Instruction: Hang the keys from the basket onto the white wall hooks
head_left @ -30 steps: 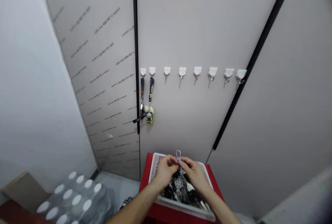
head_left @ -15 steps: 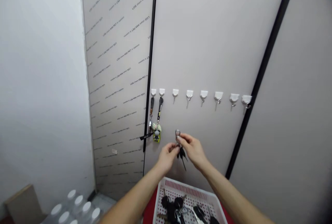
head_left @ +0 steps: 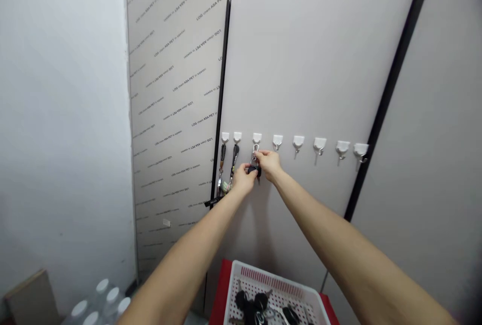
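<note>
Both arms reach up to the wall. My left hand (head_left: 243,180) and my right hand (head_left: 268,163) are closed together on a bunch of dark keys (head_left: 255,168) with a silver clip. The clip sits right at the third white hook (head_left: 256,139) in a row of wall hooks. Whether the clip is over the hook I cannot tell. Two key sets on dark straps (head_left: 228,161) hang from the first two hooks, just left of my left hand.
Several bare white hooks (head_left: 319,144) continue to the right. Below stands a white perforated basket (head_left: 276,290) with more keys, on a red surface (head_left: 219,295). Bottle caps (head_left: 98,299) and a cardboard box (head_left: 28,297) sit at the lower left. A black vertical strip (head_left: 391,84) runs down the wall.
Both hands lifted the key bunch out of the basket and raised it up the wall to the third hook. The view tilted upward with them.
</note>
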Available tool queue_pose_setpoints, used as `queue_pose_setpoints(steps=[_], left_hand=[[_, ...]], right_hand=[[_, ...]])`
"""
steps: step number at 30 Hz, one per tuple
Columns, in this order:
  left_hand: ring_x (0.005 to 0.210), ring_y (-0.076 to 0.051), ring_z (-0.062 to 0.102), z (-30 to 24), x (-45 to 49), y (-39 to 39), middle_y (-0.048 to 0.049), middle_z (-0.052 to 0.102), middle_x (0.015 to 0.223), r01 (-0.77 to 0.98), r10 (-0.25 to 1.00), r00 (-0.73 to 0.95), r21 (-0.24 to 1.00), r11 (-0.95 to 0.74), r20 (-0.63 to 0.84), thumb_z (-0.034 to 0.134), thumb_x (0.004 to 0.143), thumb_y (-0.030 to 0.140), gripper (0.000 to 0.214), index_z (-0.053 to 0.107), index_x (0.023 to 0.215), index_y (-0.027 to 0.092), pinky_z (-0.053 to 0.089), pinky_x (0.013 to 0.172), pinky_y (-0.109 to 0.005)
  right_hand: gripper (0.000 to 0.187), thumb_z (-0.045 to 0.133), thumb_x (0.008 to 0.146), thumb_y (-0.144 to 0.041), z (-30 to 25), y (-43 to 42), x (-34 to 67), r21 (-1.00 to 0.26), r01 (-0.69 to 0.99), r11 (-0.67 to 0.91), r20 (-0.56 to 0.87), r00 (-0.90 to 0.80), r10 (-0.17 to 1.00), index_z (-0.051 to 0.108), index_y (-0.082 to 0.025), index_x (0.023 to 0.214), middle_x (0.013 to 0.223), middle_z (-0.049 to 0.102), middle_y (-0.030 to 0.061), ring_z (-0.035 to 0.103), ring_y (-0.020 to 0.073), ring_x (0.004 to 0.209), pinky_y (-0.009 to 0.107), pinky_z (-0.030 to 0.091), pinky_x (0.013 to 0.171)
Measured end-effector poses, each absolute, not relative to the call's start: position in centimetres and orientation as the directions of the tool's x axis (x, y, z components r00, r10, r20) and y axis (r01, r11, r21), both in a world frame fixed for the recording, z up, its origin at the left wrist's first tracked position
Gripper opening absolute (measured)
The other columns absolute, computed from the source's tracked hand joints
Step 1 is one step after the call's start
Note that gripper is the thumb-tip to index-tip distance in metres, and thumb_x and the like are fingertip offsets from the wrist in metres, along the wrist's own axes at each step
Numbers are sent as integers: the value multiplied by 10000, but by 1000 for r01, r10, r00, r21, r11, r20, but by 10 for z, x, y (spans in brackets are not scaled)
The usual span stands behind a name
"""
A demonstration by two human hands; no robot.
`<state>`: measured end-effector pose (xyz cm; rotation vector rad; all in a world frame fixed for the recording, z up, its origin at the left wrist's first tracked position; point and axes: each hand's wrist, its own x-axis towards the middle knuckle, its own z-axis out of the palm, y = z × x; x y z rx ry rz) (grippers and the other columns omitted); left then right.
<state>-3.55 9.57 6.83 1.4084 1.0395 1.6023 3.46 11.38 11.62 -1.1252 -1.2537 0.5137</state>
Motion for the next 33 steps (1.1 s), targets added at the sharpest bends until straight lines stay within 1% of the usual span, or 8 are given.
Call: queue_pose_setpoints(steps=[7,14,18,21,24,27,30,33], left_hand=[[540,-103,487,50,-37,91,-51,568,675,219,941,-97,929,-297,323,498,599,159,307,489,900,99,362,544,-221],[617,-98,495,7,-46,72,-81,556,786,116,963,-36,958,-261,266,482,606,105,295,487,900,86,378,588,-210],[679,-98,498,-52,-46,47,-66,558,769,81,983,38,980,-182,179,469,596,63,249,507,840,96,384,649,-214],[700,-104,498,-97,-45,22,-55,560,769,210,982,140,966,-151,123,451,598,69,237,511,823,112,385,676,-229],[754,-126,486,-126,-45,1,-52,556,809,455,950,281,852,-258,137,430,602,92,244,516,827,132,367,718,-251],[831,-154,452,-133,-47,-10,-60,540,864,647,890,426,633,-424,161,396,605,83,261,521,826,143,328,767,-274],[839,-161,439,-131,-49,-14,-66,539,853,722,848,515,467,-510,128,345,622,68,280,521,827,141,320,767,-271],[830,-154,435,-128,-50,-15,-53,539,848,727,824,554,411,-550,123,314,640,69,299,517,842,156,323,754,-257]], right_hand=[[217,513,534,-264,103,118,43,-830,392,397,523,299,798,583,-98,655,500,564,32,505,122,488,247,382,506],[251,480,574,-269,59,81,62,-786,473,398,541,217,812,582,-116,745,704,603,44,525,125,652,252,381,624],[194,467,586,-243,-27,37,79,-795,514,321,377,4,926,588,-125,681,688,610,46,530,132,635,269,385,644],[206,427,615,-232,-94,3,89,-784,580,220,197,-103,975,587,-141,708,711,607,50,531,150,664,284,387,653],[270,420,609,-177,-134,-19,94,-671,701,240,182,-158,971,563,-151,836,837,575,63,491,169,800,300,344,739],[388,420,584,-109,-146,-29,93,-527,792,308,193,-241,951,507,-191,954,959,511,61,418,175,911,298,290,795],[352,421,600,-120,-145,-30,90,-451,833,320,156,-280,947,520,-227,921,962,492,51,404,176,909,295,291,775],[214,436,630,-201,-143,-31,89,-441,840,315,157,-273,949,559,-202,805,878,511,51,425,170,846,283,308,737]])
